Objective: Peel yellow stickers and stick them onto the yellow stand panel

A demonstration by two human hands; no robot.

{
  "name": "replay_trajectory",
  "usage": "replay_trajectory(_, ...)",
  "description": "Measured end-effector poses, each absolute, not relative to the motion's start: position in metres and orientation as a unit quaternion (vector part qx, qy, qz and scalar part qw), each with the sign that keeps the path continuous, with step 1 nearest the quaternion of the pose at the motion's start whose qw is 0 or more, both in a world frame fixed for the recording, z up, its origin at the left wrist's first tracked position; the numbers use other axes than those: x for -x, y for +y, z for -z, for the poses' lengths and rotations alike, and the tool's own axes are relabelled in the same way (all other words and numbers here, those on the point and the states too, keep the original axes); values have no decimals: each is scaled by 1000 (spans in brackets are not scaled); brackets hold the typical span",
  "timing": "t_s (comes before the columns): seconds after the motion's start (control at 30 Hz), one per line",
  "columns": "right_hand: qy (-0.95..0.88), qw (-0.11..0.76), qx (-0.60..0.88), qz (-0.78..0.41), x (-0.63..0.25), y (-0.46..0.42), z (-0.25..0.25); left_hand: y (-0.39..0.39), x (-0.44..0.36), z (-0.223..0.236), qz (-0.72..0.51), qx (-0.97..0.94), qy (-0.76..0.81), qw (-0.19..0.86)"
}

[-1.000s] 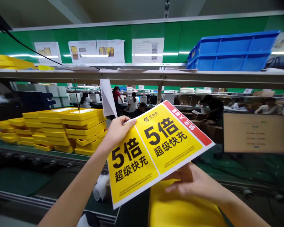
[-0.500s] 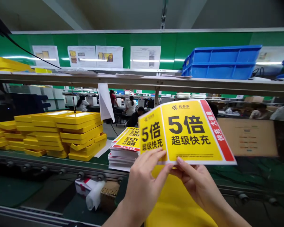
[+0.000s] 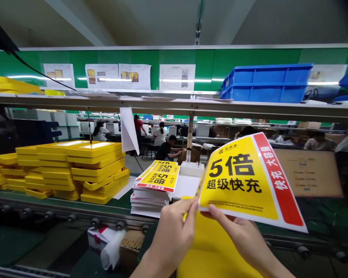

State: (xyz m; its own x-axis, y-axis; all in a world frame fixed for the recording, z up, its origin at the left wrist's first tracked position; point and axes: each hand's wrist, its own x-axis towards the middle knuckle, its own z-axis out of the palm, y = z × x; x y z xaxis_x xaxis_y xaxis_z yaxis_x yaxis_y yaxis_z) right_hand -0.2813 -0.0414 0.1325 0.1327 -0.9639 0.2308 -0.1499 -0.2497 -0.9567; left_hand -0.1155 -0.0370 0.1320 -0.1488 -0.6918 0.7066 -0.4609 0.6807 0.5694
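Right hand (image 3: 243, 235) on yellow-red sheet (image 3: 234, 181)

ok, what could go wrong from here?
Crooked crease: the left hand and right hand pinch the yellow-and-red printed paper sheet only at its lower edge, so it might bend askew.
Topple: the pile of shallow yellow boxes is stacked unevenly, so a bump could shift it.

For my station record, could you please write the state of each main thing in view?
Left hand: pinching the printed sheet
Right hand: gripping the sheet's edge
Printed sheet: curved, not flat
Sheet stack: piled, top printed side up
Yellow trays: stacked unevenly
Blue crate: on the shelf, inside hidden
White paper: hanging below the shelf
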Motion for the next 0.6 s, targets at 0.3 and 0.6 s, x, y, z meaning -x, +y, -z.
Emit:
replay_trajectory(0.3, 385, 499, 582, 513, 288, -64, -130, -65, 107, -127, 296, -387, -649, 585)
replay_trajectory(0.6, 417, 532, 329, 659, 361, -222, -62, -112, 3, -153, 353, -318, -296, 829)
